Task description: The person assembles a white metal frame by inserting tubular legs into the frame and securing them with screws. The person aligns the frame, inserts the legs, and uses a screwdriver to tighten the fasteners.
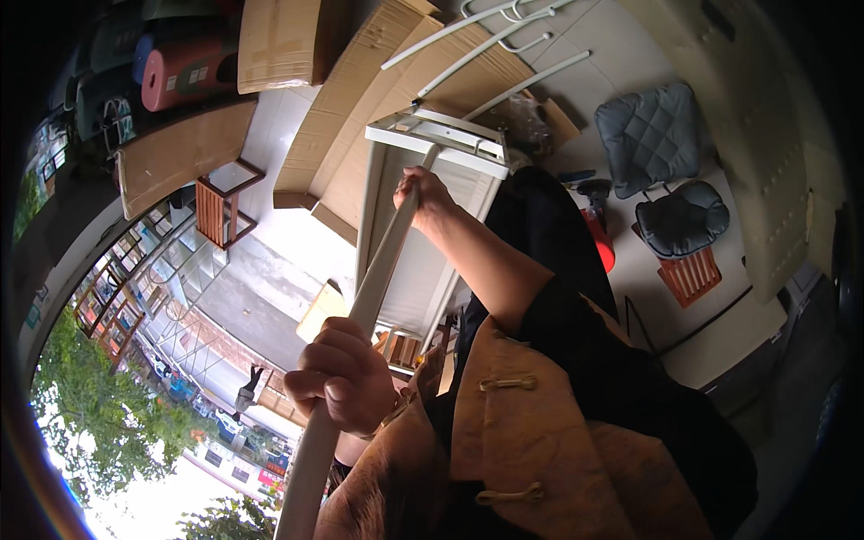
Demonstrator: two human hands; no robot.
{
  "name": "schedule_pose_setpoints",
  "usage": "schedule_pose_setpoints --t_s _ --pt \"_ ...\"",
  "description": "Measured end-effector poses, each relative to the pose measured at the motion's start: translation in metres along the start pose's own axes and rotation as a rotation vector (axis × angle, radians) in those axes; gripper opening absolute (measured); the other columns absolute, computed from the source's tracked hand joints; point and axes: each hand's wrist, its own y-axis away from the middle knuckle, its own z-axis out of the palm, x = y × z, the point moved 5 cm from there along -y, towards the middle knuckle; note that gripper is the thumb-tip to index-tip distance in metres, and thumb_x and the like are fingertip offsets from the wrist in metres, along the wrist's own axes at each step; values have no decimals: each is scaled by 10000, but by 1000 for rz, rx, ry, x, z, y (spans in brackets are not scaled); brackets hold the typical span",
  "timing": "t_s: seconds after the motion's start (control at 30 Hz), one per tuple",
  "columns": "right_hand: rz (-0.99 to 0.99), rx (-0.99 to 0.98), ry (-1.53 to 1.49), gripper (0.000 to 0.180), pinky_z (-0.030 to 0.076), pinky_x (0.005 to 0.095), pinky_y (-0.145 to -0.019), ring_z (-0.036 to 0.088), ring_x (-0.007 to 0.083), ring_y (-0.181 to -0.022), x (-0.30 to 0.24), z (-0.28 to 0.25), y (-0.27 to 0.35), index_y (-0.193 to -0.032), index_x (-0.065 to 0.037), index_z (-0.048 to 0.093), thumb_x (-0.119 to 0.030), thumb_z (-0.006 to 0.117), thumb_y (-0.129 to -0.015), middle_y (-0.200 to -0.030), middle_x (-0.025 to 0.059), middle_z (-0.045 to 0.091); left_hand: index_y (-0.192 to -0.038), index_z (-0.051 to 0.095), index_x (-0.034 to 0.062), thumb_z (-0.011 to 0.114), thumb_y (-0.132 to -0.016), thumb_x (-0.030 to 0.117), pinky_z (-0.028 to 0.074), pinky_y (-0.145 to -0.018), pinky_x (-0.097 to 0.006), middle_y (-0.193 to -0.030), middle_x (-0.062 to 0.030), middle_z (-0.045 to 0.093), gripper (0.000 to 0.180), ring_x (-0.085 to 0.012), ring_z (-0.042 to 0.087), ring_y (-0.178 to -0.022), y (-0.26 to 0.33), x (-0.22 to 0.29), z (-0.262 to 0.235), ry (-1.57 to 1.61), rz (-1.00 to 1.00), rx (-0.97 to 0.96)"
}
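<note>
A long white pole (373, 279) runs slantwise from the lower edge up to a white rectangular metal frame (436, 144). My left hand (342, 378) is wrapped around its lower part, close to my body. Farther up, near the frame, my right hand (421, 196) grips the same pole, fingers closed around it. The pole's top end meets or passes in front of the frame's crossbars; I cannot tell whether it is joined there. Between the frame's long sides lies a pale flat panel (423, 261).
Flattened cardboard (346, 117) lies beyond the frame. White tubes with hooks (477, 54) rest on it. To the right are a grey quilted cushion (648, 139), a dark padded seat (684, 220) and a red object (598, 241). A wooden-slatted stool (216, 211) stands left.
</note>
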Motion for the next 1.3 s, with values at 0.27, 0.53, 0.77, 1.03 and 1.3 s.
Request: schedule_pose_setpoints --t_s 0.27,0.53,0.77,1.03,1.3 --pt "-7 174 191 134 468 365 -503 469 185 -517 6 11 33 -958 -52 449 -151 528 -913 -671 83 449 -677 452 77 656 -674 35 457 -459 -355 -552 -31 499 209 -186 508 -451 -29 -5 10 -33 -12 -746" --pt "-12 111 277 115 450 369 -493 462 186 -492 -1 5 25 -880 -58 434 -136 513 -909 -611 62 430 -664 445 81 631 -658 17 466 -475 -339 -524 -33 481 197 -184 510 -452 -18 -6 25 -40 43 -597" --pt "-111 243 447 176 511 353 -507 538 191 -529 -11 9 36 -954 -54 473 -221 519 -930 -677 82 511 -660 383 54 601 -734 -54 381 -476 -290 -574 -64 453 254 -184 472 -523 -21 -4 25 -35 -49 -455" --pt "-759 -749 1515 575 367 331 -959 484 150 -1097 10 86 231 -1282 -54 474 -379 626 -833 -1178 39 546 -741 448 47 638 -795 8 409 -578 -241 -685 -24 494 201 -99 462 -617 -20 1 13 -450 -207 -223" --pt "-341 -1721 2099 615 408 322 -817 522 207 -889 180 151 424 -1042 -16 437 -417 771 -718 -967 132 552 -740 524 40 638 -846 60 429 -588 -245 -737 -37 564 157 -110 530 -716 -9 40 29 80 141 324"
